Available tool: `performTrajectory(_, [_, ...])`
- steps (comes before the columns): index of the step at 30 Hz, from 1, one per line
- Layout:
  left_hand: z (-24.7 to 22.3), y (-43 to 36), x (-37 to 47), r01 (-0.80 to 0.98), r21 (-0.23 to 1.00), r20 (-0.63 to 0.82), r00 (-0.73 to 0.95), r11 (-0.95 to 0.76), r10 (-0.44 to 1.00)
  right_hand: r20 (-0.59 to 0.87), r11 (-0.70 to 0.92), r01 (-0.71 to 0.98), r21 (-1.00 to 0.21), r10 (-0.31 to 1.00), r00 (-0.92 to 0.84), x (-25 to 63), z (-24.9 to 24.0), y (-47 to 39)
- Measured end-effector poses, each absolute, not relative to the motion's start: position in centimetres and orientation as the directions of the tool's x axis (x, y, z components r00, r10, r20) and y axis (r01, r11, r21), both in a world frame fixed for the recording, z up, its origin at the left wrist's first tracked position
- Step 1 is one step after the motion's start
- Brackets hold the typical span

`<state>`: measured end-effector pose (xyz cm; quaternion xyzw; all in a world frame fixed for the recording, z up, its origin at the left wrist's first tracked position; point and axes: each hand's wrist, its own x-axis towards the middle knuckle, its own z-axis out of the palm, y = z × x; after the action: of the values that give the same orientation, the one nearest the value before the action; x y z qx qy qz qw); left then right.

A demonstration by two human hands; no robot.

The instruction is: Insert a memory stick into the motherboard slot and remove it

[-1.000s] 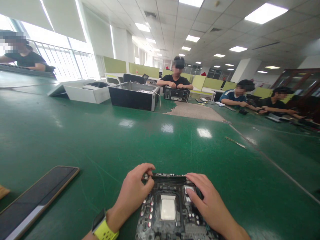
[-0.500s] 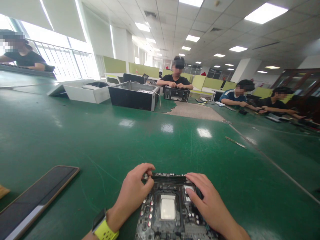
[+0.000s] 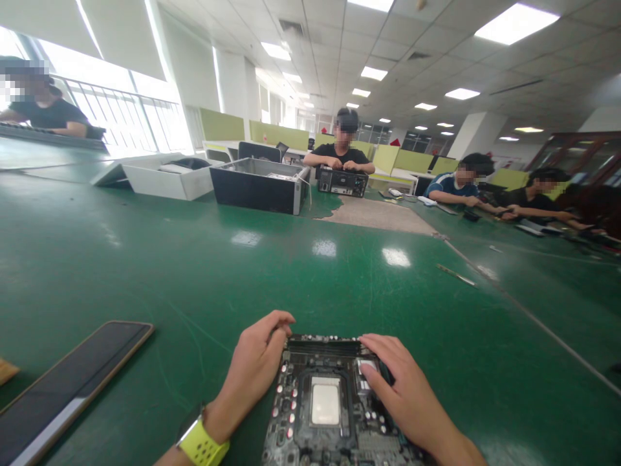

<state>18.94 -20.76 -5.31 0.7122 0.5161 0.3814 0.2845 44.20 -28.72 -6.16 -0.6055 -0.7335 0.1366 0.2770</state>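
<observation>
A dark motherboard point(image 3: 310, 446) lies on the green table point(image 3: 204, 272), directly in front of me at the bottom of the view. A pale square processor point(image 3: 325, 404) sits in its socket. At the board's upper left corner is my left hand point(image 3: 259, 359), its fingers curled beside the black memory slots point(image 3: 323, 348); a yellow-strapped watch point(image 3: 201, 443) is on that wrist. My right hand point(image 3: 405, 388) rests on the upper right part of the board, thumb and fingers apart, over a silver part. The board's lower edge is out of view.
A phone point(image 3: 72, 388) lies at the left. Farther back stand an open computer case point(image 3: 257, 191) and a white case point(image 3: 167, 181). Across the table, a person point(image 3: 342, 155) handles a metal unit point(image 3: 342, 182). A thin strip point(image 3: 456, 275) lies at the right.
My left hand has shifted slightly left and its thumb has come off the board's top left corner area. My right hand stays in place.
</observation>
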Motion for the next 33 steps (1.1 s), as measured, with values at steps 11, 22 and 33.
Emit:
performTrajectory(11, [-5.35, -20.93, 19.14, 0.527, 0.797, 0.227, 0.188, -0.293, 0.956, 0.233, 0.228, 0.814, -0.534, 0.965, -0.118, 44.25, -6.06, -28.73])
performTrajectory(22, [-5.83, -21.13, 19.38, 0.565, 0.715, 0.286, 0.301, -0.412, 0.910, 0.224, 0.218, 0.815, -0.538, 0.968, -0.111, 44.11, -6.06, -28.73])
performTrajectory(33, [-5.67, -21.25, 19.41, 0.561, 0.707, 0.311, 0.301, -0.431, 0.902, 0.237, 0.216, 0.813, -0.540, 0.966, -0.100, 44.18, -6.08, -28.61])
